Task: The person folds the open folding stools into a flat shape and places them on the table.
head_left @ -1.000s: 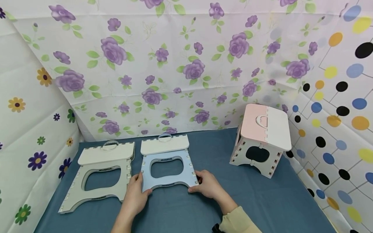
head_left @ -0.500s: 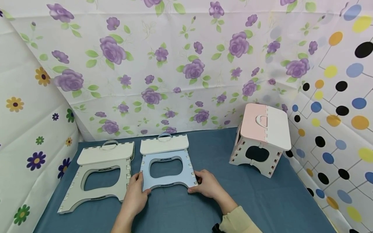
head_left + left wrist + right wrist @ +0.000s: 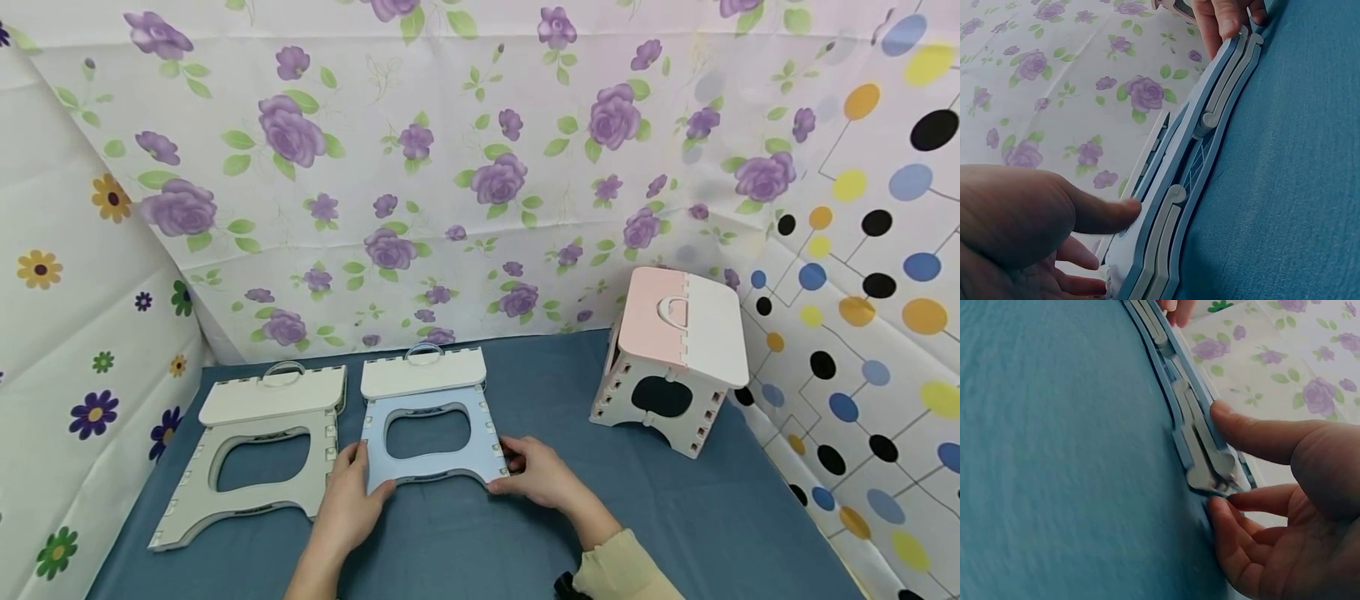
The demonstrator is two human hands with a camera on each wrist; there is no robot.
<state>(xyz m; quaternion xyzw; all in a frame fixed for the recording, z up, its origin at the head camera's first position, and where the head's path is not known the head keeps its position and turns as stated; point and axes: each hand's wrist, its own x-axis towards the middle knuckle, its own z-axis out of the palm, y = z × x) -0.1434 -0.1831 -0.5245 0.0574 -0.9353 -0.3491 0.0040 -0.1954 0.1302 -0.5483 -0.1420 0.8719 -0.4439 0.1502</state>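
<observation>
A folded blue-and-white folding stool (image 3: 435, 410) lies flat on the blue cloth, its white end and clear handle toward the back wall. At its near left corner, my left hand (image 3: 348, 504) grips the edge, thumb on the blue face and fingers along the side. My right hand (image 3: 538, 477) holds the near right corner. In the right wrist view the right thumb (image 3: 1260, 434) lies over the top edge and the curled fingers (image 3: 1241, 531) are at the corner below. The left wrist view shows the stool's stacked folded legs (image 3: 1169, 231) edge-on.
A folded grey-green and white stool (image 3: 266, 450) lies close to the left of my left hand. A pink-and-white stool (image 3: 678, 350) stands unfolded at the back right. Patterned sheets (image 3: 480, 250) rise behind and along both sides of the cloth-covered table (image 3: 465, 550).
My right wrist and sleeve have shifted slightly right, with the thumb nearer the stool's corner. The left thumb has moved a little right along the near edge. The stools stay where they were.
</observation>
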